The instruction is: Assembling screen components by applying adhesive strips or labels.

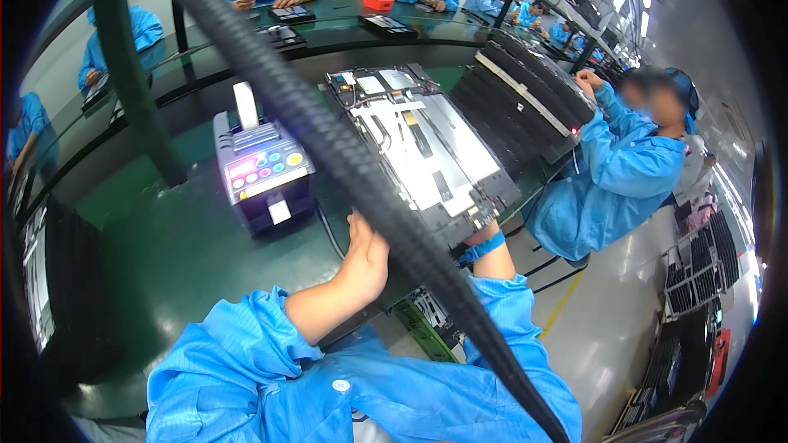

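A black tray (pixel 506 184) bears a flat electronic device (pixel 443 143) with bright silver panels, strips and small boards. It lies slantwise in front of me, right of centre. My right hand (pixel 483 235), a blue band round its wrist, grips the tray's near right corner, its fingers mostly hidden under the edge. Near the tray's lower left side is my left hand (pixel 365 256). A thick black braided cable (pixel 353 156) crosses the view and hides most of its fingers, so whether it touches the tray cannot be seen. Left of the tray stands a purple-grey tape dispenser (pixel 263 168) with coloured buttons and a lit display.
Black trays (pixel 513 102) are stacked beyond the device, beside a co-worker in blue (pixel 611 172). A green post (pixel 135 74) rises from the green table (pixel 156 279) at the left. Below the table edge sits a green crate (pixel 423 332). Other people work along the far bench.
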Demonstrator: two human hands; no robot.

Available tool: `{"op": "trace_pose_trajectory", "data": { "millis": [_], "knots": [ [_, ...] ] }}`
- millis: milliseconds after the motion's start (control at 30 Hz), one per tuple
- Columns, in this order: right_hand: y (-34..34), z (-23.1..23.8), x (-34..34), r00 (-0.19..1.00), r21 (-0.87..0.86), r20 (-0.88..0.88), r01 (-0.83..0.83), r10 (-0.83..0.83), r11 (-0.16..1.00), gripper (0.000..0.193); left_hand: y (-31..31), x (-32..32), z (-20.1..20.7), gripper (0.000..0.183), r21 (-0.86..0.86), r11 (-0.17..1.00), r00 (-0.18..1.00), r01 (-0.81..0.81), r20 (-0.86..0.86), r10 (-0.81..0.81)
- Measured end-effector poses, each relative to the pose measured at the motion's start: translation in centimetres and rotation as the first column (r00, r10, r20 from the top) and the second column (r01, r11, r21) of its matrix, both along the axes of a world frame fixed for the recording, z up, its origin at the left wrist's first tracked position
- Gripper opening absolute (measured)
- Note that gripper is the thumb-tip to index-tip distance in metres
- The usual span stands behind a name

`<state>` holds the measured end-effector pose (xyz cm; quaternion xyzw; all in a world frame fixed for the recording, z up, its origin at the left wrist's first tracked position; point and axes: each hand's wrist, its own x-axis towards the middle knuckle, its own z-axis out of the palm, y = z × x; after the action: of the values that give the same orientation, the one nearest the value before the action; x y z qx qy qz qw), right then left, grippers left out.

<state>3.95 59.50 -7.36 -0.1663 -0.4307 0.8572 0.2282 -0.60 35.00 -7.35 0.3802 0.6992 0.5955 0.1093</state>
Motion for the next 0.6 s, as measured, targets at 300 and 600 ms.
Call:
{"op": "trace_pose_trajectory", "data": {
  "millis": [300,600],
  "knots": [
    [3.0,3.9,5.1,0.987,-0.014,0.039,-0.154,0.154,0.988,0.052,-0.8,-1.7,5.4,0.091,0.310,0.931,0.869,-0.191,0.495,0.014],
    [0.6,6.3,5.1,0.971,0.003,0.071,-0.230,0.230,0.973,0.053,0.9,0.4,8.6,0.106,0.131,0.948,0.898,-0.289,0.381,0.221]
  ]
}}
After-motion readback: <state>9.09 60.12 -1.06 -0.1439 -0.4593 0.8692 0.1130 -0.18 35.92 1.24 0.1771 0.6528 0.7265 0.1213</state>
